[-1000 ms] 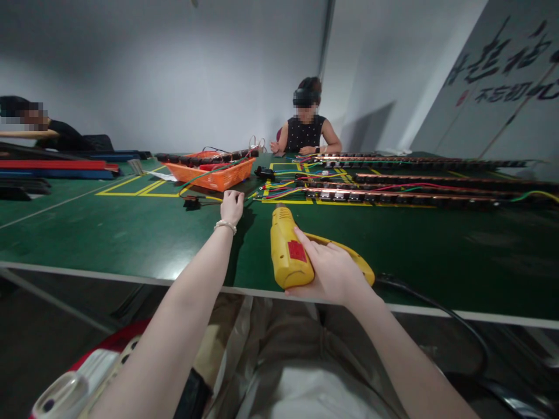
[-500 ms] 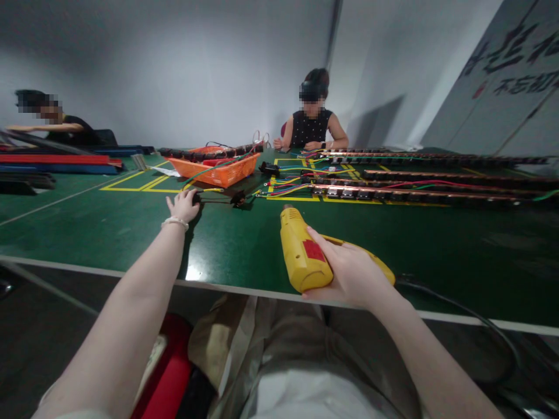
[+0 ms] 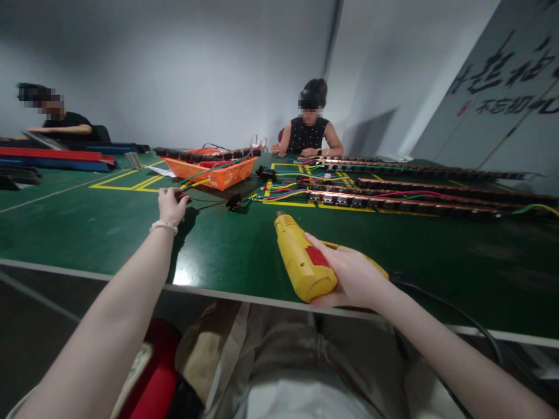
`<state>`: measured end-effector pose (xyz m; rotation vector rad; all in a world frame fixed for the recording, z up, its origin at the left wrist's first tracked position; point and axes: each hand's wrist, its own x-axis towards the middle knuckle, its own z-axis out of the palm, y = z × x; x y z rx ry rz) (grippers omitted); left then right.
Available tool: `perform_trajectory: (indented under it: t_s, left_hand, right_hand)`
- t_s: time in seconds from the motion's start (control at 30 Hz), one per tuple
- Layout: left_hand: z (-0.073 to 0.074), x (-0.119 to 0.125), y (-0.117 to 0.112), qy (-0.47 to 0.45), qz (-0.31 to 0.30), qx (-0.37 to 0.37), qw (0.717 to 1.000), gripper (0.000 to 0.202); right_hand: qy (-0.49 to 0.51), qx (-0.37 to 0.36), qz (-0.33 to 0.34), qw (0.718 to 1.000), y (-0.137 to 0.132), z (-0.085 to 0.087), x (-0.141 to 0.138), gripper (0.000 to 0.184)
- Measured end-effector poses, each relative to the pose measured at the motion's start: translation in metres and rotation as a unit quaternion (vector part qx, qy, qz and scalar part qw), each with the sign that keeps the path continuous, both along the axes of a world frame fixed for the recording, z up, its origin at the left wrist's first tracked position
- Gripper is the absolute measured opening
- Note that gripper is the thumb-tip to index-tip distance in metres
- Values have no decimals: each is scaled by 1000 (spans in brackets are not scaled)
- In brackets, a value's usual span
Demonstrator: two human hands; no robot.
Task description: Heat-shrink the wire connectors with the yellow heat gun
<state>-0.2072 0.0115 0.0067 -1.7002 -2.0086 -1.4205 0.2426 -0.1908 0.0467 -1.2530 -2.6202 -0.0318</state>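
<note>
Two hands outstretched: left farther, right gripping heat gun.

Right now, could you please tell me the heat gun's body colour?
The heat gun is yellow; the head view shows it.

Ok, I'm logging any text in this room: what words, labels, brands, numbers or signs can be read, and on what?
"不忘初", on the right-hand wall; the character after it is unclear.
Large brush characters above it: too blurred to read.
Red seal mark beside it: too small to read.
Red patch on the yellow heat gun: no readable text.
No brand or number is legible.
</note>
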Motion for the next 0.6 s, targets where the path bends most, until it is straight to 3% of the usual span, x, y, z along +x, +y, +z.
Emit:
perform_trajectory:
  t_s: [0.13,0.3,0.43,0.6]
  left_hand:
    - [13,25,-14,20,-14,71,997,33]
    - [23,78,-29,116,-144,92,978,33]
    - [16,129,-32,181,-259,63,947,29]
    - [4,183,-36,196,-342,-16,919,26]
  right_hand:
    - [2,-16,26,1000,10,3,12,124]
    - [22,-20,17,999,7,2,13,122]
    - [28,-13,-36,999,-5,-1,5,123]
    - [31,15,-57,998,-12,-5,3,120]
